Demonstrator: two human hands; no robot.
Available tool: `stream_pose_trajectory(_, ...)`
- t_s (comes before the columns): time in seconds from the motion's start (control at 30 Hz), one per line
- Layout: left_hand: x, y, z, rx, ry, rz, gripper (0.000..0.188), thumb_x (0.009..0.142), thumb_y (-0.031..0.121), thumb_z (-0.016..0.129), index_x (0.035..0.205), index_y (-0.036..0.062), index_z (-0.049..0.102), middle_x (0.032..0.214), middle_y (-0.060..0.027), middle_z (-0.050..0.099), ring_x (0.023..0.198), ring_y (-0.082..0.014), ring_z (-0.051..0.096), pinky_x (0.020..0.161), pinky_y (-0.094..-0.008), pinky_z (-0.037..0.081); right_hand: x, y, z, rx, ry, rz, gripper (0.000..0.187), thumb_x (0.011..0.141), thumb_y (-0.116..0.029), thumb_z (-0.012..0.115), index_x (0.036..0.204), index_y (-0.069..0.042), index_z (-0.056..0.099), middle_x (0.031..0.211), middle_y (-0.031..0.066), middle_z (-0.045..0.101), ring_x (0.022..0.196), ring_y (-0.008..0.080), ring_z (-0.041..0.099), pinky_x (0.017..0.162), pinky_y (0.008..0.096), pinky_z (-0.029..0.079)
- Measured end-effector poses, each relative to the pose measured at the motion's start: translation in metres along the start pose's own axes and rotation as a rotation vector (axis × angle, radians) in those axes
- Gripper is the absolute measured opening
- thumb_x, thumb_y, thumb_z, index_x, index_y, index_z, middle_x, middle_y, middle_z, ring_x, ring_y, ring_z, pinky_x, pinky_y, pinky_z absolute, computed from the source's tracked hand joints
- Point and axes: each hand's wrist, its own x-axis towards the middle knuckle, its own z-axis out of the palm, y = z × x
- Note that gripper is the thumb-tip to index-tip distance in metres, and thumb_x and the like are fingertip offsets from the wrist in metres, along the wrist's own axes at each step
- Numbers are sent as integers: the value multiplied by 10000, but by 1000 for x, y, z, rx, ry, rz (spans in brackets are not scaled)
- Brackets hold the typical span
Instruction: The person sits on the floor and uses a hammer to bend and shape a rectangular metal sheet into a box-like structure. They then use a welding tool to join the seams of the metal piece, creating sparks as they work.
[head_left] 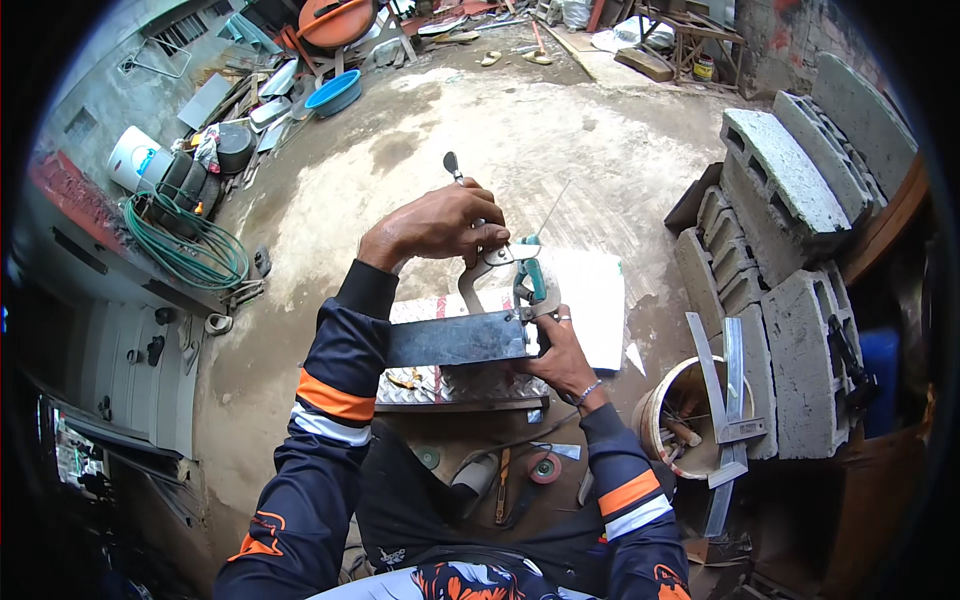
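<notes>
A flat dark metal plate [455, 341] lies level across the front of me. My right hand [566, 362] is closed around its right end, with a ring and bracelet showing. A teal-handled metal fitting [535, 280] rises behind that end, and a thin wire-like line slants up from it. Above the plate, my left hand [450, 226] is closed on a curved metal tool [468, 287], its thumb near a silver jaw-like part [505, 254]. A dark rounded tip [453, 163] sticks out past the left knuckles. My palm hides the tool's middle, so its exact kind is unclear.
Under the hands is a low bench with a ridged metal top [430, 392] beside a white sheet [600, 300]. A bucket [648, 425] with tools and metal strips stands right, near stacked concrete blocks [775, 170]. A grinding disc [544, 467] and screwdriver [502, 487] lie near my legs.
</notes>
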Motion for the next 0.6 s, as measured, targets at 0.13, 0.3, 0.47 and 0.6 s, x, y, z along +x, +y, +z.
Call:
stream_pose_trajectory(0.13, 0, 2, 2, -4, 20, -7, 258, 974, 282, 631, 977, 40, 722, 890, -107, 638, 996, -297, 563, 907, -406, 451, -1, 2, 2, 55, 34, -17, 647, 624, -344, 926, 1167, -134, 645, 1233, 190, 589, 1288, 373, 413, 1057, 429, 436)
stream_pose_trajectory(0.3, 2, 2, 3, 14, 25, 0, 278, 983, 290, 618, 953, 29, 712, 872, -115, 620, 958, -300, 560, 893, -404, 443, 0, 4, 3, 54, 49, -32, 651, 620, -360, 926, 1167, -143, 648, 1189, 165, 620, 1280, 370, 417, 1069, 428, 413)
stream_pose_trajectory(0.47, 4, 0, 4, 25, 14, -14, 306, 995, 305, 601, 928, 23, 697, 863, -121, 615, 945, -302, 562, 897, -407, 435, 2, 9, 2, -54, 9, -32, 657, 635, -238, 876, 1215, -53, 630, 1273, 202, 419, 1172, 359, 526, 1004, 405, 476)
stream_pose_trajectory(0.6, 6, 3, 1, 47, -18, -15, 327, 999, 324, 594, 920, 24, 695, 861, -115, 619, 943, -299, 562, 898, -405, 431, 2, 13, 2, -7, 6, -32, 647, 642, -229, 868, 1230, -91, 635, 1294, 212, 418, 1196, 376, 521, 1021, 408, 473)
